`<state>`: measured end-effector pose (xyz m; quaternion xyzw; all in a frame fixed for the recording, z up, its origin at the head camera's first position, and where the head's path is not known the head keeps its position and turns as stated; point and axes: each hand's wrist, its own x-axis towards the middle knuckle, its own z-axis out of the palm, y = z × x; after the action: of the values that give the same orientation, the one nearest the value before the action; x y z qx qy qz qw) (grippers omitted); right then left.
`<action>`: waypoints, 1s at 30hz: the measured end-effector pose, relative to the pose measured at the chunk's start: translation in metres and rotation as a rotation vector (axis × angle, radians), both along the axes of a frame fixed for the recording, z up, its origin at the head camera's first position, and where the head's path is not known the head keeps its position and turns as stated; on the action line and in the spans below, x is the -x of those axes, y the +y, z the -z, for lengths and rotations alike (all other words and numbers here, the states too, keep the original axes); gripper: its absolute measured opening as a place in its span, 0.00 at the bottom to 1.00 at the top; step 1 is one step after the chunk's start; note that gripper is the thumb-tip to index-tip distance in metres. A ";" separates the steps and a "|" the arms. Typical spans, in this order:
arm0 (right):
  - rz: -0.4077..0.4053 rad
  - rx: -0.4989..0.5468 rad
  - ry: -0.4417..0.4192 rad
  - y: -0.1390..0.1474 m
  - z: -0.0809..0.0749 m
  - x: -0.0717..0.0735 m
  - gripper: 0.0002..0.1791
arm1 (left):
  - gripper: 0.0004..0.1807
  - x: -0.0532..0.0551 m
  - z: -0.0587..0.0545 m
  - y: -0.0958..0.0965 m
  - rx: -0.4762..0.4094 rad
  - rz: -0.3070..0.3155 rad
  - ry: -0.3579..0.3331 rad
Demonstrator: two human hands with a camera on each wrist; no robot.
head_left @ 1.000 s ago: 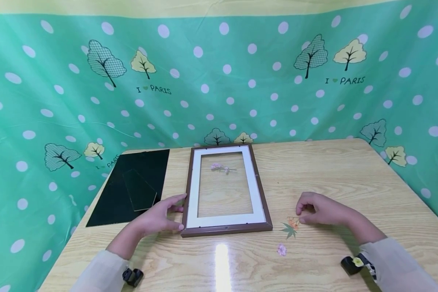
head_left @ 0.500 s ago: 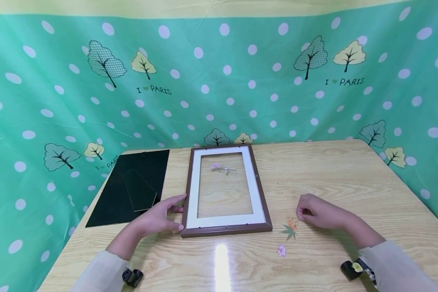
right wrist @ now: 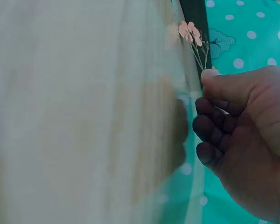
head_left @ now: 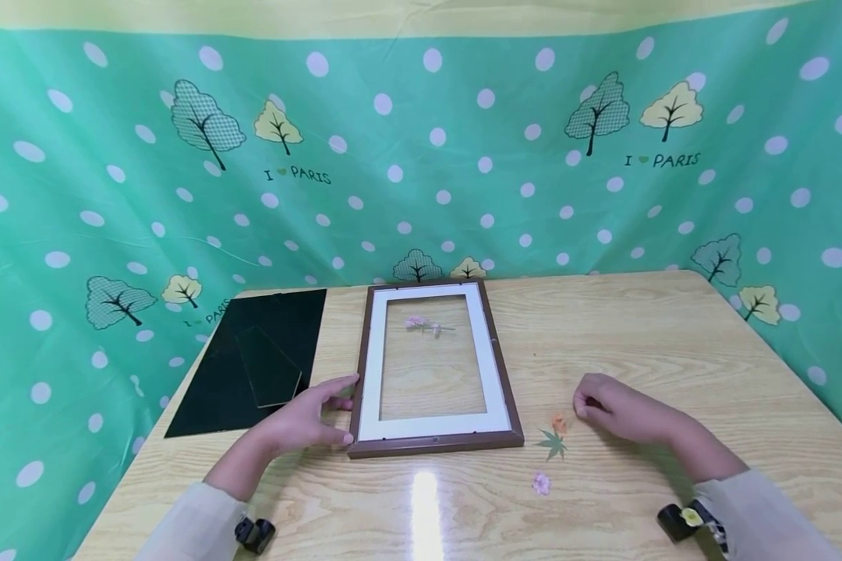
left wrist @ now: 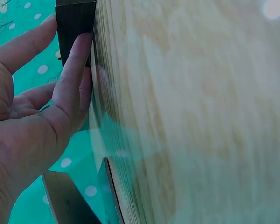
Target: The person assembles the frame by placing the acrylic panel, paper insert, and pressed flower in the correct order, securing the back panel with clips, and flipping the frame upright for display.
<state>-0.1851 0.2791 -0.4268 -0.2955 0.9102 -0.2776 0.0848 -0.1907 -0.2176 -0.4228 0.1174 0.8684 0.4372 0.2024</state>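
Note:
My right hand pinches the thin stems of a small dried sprig with orange-pink blossoms between thumb and forefinger, its other fingers curled in. In the head view, those blossoms overlap the tip of a green maple-like leaf. A loose purple flower lies nearer me. My left hand rests against the left side of a brown picture frame, thumb at its near corner and fingers farther up. The frame lies flat with a white mat, and a pink flower sprig lies within its opening.
A black backing board with a fold-out stand lies on the table's left side. Behind the wooden table hangs a green dotted curtain.
My right hand's fingers have come together on the orange sprig's stems and moved slightly right. The leaf has shifted a little to the left. My left hand stays on the frame.

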 end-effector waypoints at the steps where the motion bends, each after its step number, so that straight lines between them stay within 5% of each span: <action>1: 0.023 0.010 -0.031 0.000 -0.002 0.000 0.07 | 0.50 0.000 0.000 0.000 -0.002 0.003 0.002; 7: 0.111 0.094 -0.159 0.002 -0.006 0.005 0.05 | 0.50 0.000 -0.001 0.000 -0.005 0.001 0.005; 13: 0.070 0.269 -0.213 0.005 -0.002 0.009 0.03 | 0.50 0.000 0.000 0.000 -0.010 0.007 0.005; 30: 0.147 0.461 -0.127 -0.010 -0.015 0.021 0.05 | 0.50 0.000 0.001 -0.001 -0.004 0.011 0.008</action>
<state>-0.2065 0.2692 -0.4120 -0.2221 0.8347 -0.5013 0.0517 -0.1910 -0.2182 -0.4238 0.1244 0.8677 0.4373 0.2011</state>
